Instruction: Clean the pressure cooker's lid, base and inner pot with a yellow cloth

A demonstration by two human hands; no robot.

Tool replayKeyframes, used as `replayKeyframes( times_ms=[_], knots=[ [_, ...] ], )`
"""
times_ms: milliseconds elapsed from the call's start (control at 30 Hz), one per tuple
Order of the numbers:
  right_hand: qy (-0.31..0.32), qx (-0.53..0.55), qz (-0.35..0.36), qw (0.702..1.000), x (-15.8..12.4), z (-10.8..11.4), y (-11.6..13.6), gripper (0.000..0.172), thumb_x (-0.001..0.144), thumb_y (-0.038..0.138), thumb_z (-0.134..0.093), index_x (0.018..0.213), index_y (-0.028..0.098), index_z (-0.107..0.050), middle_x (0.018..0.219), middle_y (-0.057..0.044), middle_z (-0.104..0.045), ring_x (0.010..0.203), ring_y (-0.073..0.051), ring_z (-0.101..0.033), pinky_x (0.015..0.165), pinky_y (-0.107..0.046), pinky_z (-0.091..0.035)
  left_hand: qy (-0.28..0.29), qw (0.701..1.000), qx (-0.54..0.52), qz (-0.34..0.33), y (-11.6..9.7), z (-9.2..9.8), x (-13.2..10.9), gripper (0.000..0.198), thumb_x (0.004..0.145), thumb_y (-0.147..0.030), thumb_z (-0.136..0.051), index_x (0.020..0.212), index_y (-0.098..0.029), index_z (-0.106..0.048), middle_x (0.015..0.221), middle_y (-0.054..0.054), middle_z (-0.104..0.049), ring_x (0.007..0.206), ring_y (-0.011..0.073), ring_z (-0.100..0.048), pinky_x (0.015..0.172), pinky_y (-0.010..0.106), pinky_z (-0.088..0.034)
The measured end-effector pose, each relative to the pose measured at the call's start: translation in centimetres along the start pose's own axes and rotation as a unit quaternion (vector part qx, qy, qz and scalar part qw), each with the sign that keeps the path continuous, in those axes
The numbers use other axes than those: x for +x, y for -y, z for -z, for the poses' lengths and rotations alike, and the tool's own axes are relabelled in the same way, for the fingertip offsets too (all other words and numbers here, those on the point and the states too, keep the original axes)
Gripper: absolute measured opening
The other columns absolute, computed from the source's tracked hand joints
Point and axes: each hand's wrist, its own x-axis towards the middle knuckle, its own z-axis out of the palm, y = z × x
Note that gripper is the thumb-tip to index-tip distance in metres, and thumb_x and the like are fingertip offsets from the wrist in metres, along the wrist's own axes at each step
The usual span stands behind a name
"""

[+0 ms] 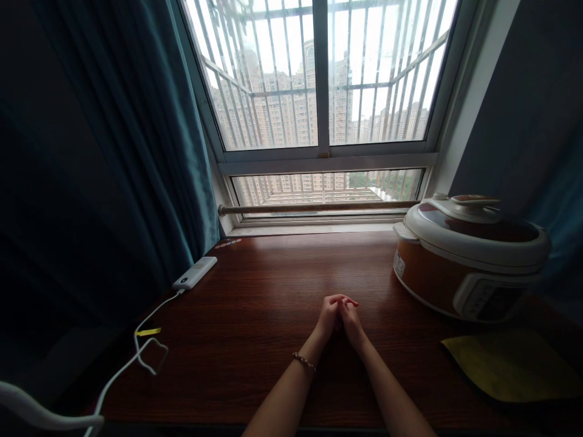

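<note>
My left hand (pixel 328 315) and my right hand (pixel 350 318) are brought together above the middle of the brown wooden table (pixel 255 315). The fingers of both are closed and pressed against each other, with the fingertips meeting at the far side. No object shows in either hand, though the palms are hidden. A beaded bracelet (pixel 304 362) circles my left wrist. Both forearms reach in from the near edge of the table.
To the right stands a white and orange electric cooker (pixel 469 261) with its lid on. A yellow-green cloth or mat (pixel 514 364) lies before it. At left, a white power bank (pixel 195 273) has a white cable (pixel 116 373) attached. A blue curtain (pixel 182 152) hangs beside the barred window (pixel 322 73).
</note>
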Motion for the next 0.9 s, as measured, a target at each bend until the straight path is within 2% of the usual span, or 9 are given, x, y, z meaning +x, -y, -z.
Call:
replayKeyframes(
  times_ms=[633, 900],
  knots=[
    [0.002, -0.014, 0.003, 1.0, -0.09, 0.08, 0.24, 0.069, 0.069, 0.078, -0.036, 0.039, 0.016, -0.046, 0.032, -0.002, -0.043, 0.03, -0.009, -0.043, 0.033, -0.02, -0.029, 0.003, 1.0, -0.001, 0.001, 0.03, -0.05, 0.04, 0.043, 0.073, -0.041, -0.049, 0.086, -0.006, -0.07, 0.063, 0.011, -0.066, 0.035, 0.01, -0.045, 0.03, 0.019, -0.023],
    [0.003, -0.018, 0.003, 1.0, -0.08, 0.13, 0.2, 0.069, 0.069, 0.078, -0.036, 0.04, 0.016, -0.047, 0.033, -0.002, -0.043, 0.03, -0.01, -0.043, 0.033, -0.02, -0.03, 0.004, 1.0, -0.004, -0.006, 0.4, 0.08, 0.22, 0.041, 0.073, -0.039, -0.049, 0.086, -0.007, -0.07, 0.063, 0.011, -0.066, 0.039, 0.0122, -0.05, 0.032, 0.019, -0.026]
  ],
)
